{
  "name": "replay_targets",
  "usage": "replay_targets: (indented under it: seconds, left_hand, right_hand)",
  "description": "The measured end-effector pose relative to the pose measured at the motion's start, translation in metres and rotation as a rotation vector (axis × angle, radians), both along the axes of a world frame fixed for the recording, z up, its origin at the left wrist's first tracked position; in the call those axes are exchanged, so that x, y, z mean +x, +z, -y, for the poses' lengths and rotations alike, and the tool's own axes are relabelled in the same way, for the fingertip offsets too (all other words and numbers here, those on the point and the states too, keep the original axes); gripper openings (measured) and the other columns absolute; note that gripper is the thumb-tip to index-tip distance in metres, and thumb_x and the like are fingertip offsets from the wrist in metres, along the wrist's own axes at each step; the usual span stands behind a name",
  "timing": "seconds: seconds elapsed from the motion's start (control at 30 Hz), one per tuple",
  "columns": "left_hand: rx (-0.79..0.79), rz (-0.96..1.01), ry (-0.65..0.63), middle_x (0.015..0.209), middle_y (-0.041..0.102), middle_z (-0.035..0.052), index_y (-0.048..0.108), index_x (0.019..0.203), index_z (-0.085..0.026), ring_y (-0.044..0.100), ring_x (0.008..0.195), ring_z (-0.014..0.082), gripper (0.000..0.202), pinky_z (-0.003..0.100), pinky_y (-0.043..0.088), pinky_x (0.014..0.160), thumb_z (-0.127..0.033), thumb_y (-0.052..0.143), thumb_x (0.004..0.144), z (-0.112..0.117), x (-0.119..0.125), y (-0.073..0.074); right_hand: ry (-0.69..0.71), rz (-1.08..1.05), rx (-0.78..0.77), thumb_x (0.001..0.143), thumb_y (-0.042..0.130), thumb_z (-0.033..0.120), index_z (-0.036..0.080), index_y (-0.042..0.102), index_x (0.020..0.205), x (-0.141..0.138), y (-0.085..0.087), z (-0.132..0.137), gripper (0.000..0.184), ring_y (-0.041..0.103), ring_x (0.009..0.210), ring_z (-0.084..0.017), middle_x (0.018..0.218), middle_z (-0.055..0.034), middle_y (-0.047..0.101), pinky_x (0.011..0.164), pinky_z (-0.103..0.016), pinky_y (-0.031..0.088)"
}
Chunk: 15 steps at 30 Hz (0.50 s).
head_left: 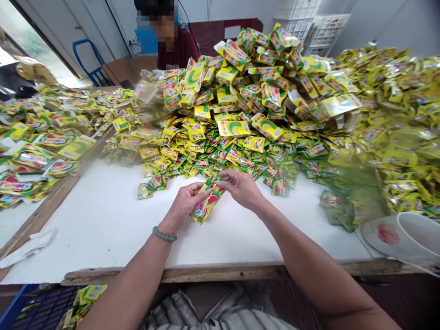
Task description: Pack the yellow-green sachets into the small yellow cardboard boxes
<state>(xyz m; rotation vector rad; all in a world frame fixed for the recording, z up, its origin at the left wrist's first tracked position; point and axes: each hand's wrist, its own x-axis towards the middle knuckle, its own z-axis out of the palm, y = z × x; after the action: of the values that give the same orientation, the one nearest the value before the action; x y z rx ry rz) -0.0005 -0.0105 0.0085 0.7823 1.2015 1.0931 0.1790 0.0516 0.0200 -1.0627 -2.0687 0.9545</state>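
Observation:
My left hand point(188, 200), with a beaded bracelet at the wrist, grips a small yellow-green box point(203, 210) with red fruit printed on it. The box slants, its far end up and to the right. At that far end are the bent fingers of my right hand point(239, 187), pinched together by the box opening; a small green packet seems to be between them, partly hidden by the fingers. Just beyond both hands lies a heap of small green and yellow packets point(220, 156). A few loose packets point(145, 191) rest left of the hands.
Yellow boxes point(233, 128) are piled high behind the packets. More boxes point(37, 158) lie left of a wooden divider point(58, 201). A white bucket point(385, 233) stands at the right. Across the table is another person point(178, 48). Below left sits a blue crate point(37, 307).

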Motion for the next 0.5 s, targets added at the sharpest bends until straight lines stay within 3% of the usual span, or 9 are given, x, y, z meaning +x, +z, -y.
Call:
replay_targets:
  seconds: [0.1, 0.3, 0.5]
  left_hand:
    - [0.04, -0.047, 0.017, 0.082, 0.077, 0.0052, 0.074, 0.097, -0.015, 0.069, 0.067, 0.0181, 0.054, 0.028, 0.053, 0.065, -0.044, 0.092, 0.055, 0.0, -0.0012, -0.0023]
    - [0.087, -0.07, 0.02, 0.084, 0.077, 0.006, 0.074, 0.101, -0.015, 0.07, 0.073, 0.02, 0.055, 0.029, 0.054, 0.068, -0.05, 0.087, 0.061, -0.0018, -0.0005, -0.0033]
    - [0.076, -0.068, 0.023, 0.083, 0.077, 0.0055, 0.074, 0.096, -0.014, 0.069, 0.072, 0.0184, 0.052, 0.027, 0.054, 0.067, -0.048, 0.088, 0.059, -0.0002, -0.0006, -0.0044]
  right_hand:
    - [-0.028, 0.03, 0.007, 0.086, 0.068, 0.022, 0.02, 0.066, 0.081, -0.0034, -0.0029, 0.0021, 0.005, 0.056, 0.063, -0.013, 0.069, 0.0015, 0.066, 0.063, -0.024, 0.039]
    - [0.008, 0.05, 0.134, 0.089, 0.065, 0.019, 0.021, 0.073, 0.08, -0.0048, -0.0075, 0.0013, 0.012, 0.061, 0.082, -0.018, 0.085, -0.0044, 0.071, 0.076, -0.028, 0.043]
    - [0.102, 0.233, 0.169, 0.091, 0.057, 0.013, 0.019, 0.068, 0.071, -0.0089, -0.0027, 0.0056, 0.023, 0.059, 0.077, -0.018, 0.073, -0.0043, 0.067, 0.072, -0.028, 0.037]
